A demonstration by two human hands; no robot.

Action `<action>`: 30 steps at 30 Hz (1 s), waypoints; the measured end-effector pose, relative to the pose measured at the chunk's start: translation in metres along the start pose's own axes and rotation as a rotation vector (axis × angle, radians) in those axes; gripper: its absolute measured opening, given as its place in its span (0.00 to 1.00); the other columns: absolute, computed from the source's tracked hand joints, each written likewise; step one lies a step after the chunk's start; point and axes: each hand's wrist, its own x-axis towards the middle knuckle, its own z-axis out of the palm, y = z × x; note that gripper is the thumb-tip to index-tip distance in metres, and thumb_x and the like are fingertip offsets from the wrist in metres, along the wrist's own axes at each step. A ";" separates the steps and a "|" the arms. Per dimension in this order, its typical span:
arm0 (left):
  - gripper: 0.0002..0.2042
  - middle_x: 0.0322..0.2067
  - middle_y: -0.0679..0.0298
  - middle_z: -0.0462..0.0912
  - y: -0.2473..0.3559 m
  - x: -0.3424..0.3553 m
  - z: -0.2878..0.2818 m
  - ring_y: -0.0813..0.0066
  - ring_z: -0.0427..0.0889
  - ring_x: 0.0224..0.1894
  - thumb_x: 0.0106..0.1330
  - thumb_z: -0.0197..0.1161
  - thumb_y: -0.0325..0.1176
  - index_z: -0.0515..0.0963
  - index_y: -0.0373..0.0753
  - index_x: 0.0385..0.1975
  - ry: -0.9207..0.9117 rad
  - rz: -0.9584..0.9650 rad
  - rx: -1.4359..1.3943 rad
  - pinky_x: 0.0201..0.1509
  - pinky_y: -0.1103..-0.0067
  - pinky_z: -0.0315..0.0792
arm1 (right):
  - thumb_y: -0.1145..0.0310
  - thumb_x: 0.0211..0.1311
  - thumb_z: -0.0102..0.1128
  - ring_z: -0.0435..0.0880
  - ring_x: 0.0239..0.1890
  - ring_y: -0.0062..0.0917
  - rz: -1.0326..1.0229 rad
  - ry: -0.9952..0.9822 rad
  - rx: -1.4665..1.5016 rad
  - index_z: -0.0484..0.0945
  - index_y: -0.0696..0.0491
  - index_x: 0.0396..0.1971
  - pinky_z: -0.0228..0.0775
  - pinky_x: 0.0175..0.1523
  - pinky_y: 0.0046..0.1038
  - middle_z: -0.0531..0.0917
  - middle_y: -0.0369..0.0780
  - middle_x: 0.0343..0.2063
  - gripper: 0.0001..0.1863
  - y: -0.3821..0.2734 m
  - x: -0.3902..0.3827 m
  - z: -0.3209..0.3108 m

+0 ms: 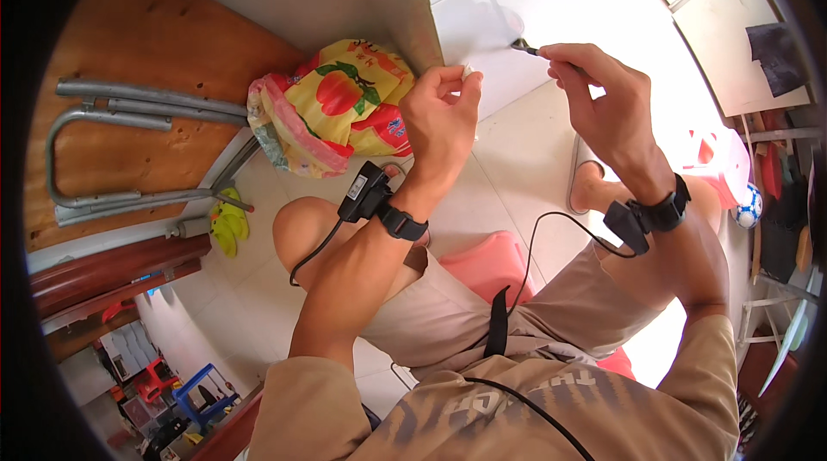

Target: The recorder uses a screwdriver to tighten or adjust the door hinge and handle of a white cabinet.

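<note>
My right hand pinches a slim dark-handled tool between thumb and fingers. Its tip points left toward the glossy white tiled wall; whether it is a brush or a scraper, and whether it touches the wall, I cannot tell. My left hand is closed, raised near the wall corner, with a small crumpled white piece showing between thumb and forefinger. A yellow and red plastic bag printed with a fruit stands right beside the left hand.
A folded metal-legged wooden table leans at the left, with a yellow-green plush toy by it. I sit on a pink stool. A blue and white ball and a shelf rack are at the right. Cables hang from my wrist devices.
</note>
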 end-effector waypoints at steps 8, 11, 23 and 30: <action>0.10 0.28 0.58 0.88 -0.001 -0.003 0.005 0.75 0.83 0.24 0.62 0.71 0.30 0.82 0.30 0.36 -0.040 0.095 0.054 0.30 0.80 0.74 | 0.87 0.57 0.63 0.89 0.31 0.29 -0.028 -0.036 0.000 0.83 0.57 0.37 0.80 0.35 0.24 0.88 0.41 0.33 0.11 0.001 0.003 0.000; 0.10 0.29 0.58 0.88 0.001 -0.006 0.001 0.75 0.83 0.24 0.62 0.70 0.30 0.82 0.29 0.36 -0.055 0.064 0.088 0.29 0.81 0.74 | 0.86 0.57 0.63 0.88 0.30 0.31 -0.184 0.122 0.081 0.82 0.57 0.37 0.80 0.34 0.26 0.87 0.42 0.31 0.10 -0.025 0.001 -0.006; 0.10 0.30 0.60 0.88 0.002 0.000 0.002 0.79 0.82 0.25 0.64 0.68 0.30 0.80 0.28 0.37 -0.061 0.004 0.090 0.30 0.83 0.75 | 0.85 0.57 0.64 0.87 0.28 0.30 -0.170 0.106 0.090 0.83 0.57 0.38 0.78 0.32 0.24 0.87 0.41 0.30 0.10 -0.019 0.004 -0.012; 0.10 0.30 0.60 0.88 0.001 -0.003 0.001 0.79 0.82 0.24 0.64 0.68 0.30 0.80 0.29 0.37 -0.084 0.019 0.149 0.30 0.84 0.75 | 0.83 0.59 0.64 0.87 0.29 0.30 -0.065 0.121 0.157 0.83 0.58 0.38 0.80 0.34 0.25 0.87 0.43 0.31 0.08 -0.024 0.003 -0.018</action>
